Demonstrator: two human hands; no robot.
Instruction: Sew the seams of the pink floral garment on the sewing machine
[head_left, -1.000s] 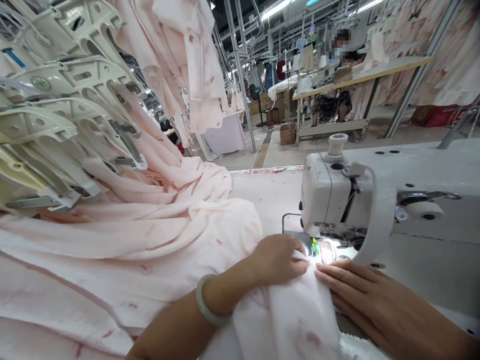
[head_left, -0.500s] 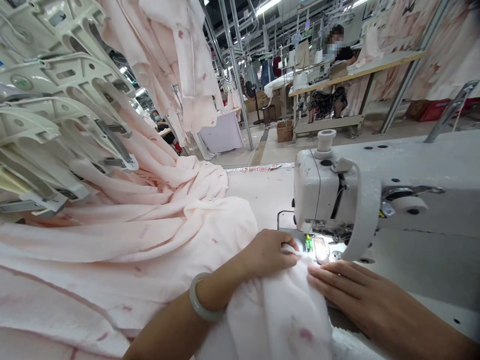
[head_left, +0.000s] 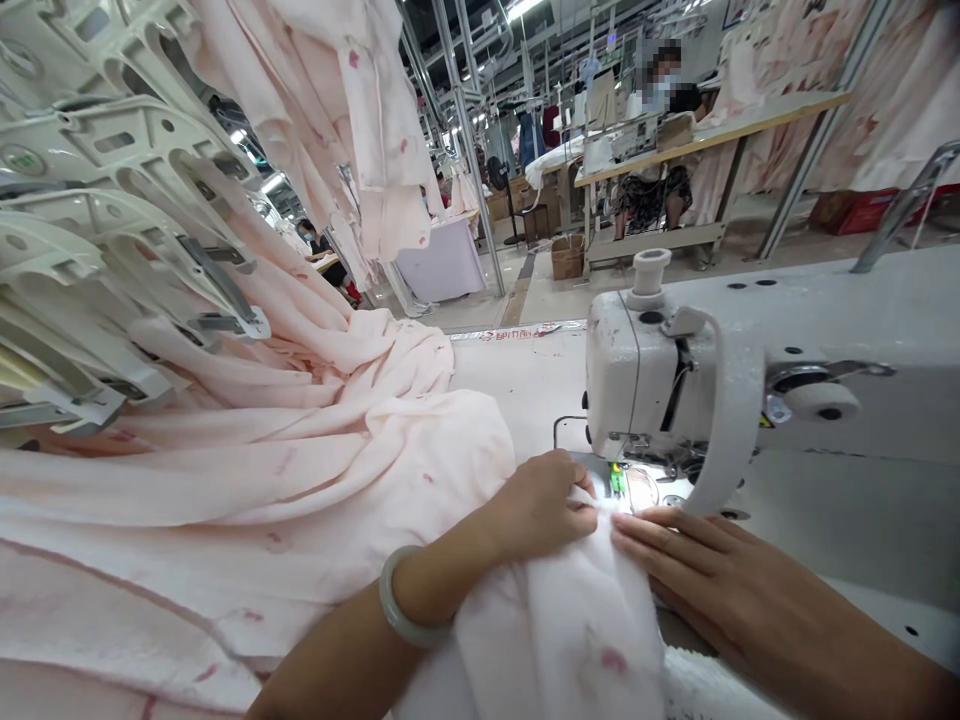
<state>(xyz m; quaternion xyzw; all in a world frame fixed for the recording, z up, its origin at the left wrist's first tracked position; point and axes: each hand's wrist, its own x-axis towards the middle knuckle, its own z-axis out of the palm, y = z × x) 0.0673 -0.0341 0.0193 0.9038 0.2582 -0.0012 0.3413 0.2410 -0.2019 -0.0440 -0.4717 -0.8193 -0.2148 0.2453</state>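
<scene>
Likely seam-guiding: left hand [head_left: 536, 510] pinches soft pale-pink printed fabric [head_left: 585, 620], right hand [head_left: 705, 570] flat, open, at its edge; white metal sewing machine [head_left: 637, 370] probably wants even feed next.

One head-worn camera looks forward and down, close over the left hand [head_left: 536, 512], right hand [head_left: 697, 565] and sewing machine [head_left: 817, 320]. It reaches the floor [head_left: 544, 295] beyond; how far is hard to judge.
</scene>
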